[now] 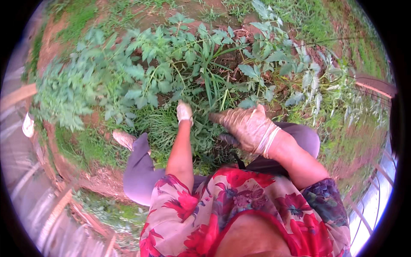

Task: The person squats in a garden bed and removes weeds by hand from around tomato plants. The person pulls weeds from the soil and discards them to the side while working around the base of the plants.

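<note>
My left hand [184, 113], in a pale glove, reaches down among the stems at the foot of a row of tomato-like plants [160, 51]. Leaves and the hand itself hide its fingertips, so I cannot tell whether it grips a stem. To its right, my right hand [247, 128] wears a soiled whitish glove with a band at the wrist. Its fingers point left over low weeds [205, 135], and motion blurs them; whether anything is between them is unclear. A dense tuft of grass [160, 128] grows just left of my left hand. Long grass blades [208, 83] rise beyond both hands.
My bent knees [138, 183] spread to either side, with one shoe [124, 139] on the ground at left. Bare reddish soil [102, 180] and grass surround the row. Wooden framing [54, 212] with plastic sheeting [19, 160] stands at left. A thin wire [321, 41] crosses the upper right.
</note>
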The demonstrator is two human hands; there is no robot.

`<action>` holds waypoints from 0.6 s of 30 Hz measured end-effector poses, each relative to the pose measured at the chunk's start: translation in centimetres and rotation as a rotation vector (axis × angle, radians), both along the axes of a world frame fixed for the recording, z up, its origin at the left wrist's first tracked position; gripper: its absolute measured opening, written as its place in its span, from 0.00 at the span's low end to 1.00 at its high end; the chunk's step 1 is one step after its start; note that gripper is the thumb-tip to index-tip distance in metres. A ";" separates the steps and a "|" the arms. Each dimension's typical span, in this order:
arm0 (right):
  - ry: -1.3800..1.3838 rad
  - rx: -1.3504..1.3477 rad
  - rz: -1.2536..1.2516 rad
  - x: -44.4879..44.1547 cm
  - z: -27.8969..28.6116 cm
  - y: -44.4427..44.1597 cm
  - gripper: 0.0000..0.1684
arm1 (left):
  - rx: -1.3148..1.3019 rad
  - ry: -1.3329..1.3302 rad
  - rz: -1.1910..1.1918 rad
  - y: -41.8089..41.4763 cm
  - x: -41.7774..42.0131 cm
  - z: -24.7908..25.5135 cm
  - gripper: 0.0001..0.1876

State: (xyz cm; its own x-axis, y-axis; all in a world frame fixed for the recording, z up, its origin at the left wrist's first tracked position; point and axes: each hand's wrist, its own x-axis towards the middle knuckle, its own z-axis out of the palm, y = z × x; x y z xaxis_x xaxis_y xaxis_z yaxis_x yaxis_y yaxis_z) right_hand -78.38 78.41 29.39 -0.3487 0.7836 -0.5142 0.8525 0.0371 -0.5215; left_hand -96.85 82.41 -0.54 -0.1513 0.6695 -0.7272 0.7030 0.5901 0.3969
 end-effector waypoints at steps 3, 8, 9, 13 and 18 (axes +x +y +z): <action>-0.046 -0.112 0.021 -1.0 -1.6 2.7 0.28 | -0.249 0.213 -0.400 0.8 -3.4 0.2 0.23; 0.035 -0.020 -0.100 -3.1 -3.0 5.8 0.24 | -0.238 0.109 -0.779 1.1 -7.3 -6.4 0.24; 0.022 -0.026 -0.118 -3.6 -3.2 6.4 0.24 | -0.220 0.071 -0.806 1.1 -8.4 -6.7 0.25; 0.042 -0.058 -0.279 -6.1 -3.5 7.2 0.24 | -0.196 -0.128 -1.047 1.5 -12.5 -9.7 0.26; 0.089 -0.025 -0.516 -11.2 -3.5 7.5 0.24 | -0.286 -0.340 -1.030 4.4 -16.3 -5.4 0.24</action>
State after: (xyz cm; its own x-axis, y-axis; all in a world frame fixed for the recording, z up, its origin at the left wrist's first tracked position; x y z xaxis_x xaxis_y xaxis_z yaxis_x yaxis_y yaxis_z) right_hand -89.59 85.89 25.91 0.0358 0.8527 -0.5211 0.7089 -0.3892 -0.5882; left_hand -113.15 86.82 -5.90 0.6140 0.1620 -0.7725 0.7892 -0.1104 0.6041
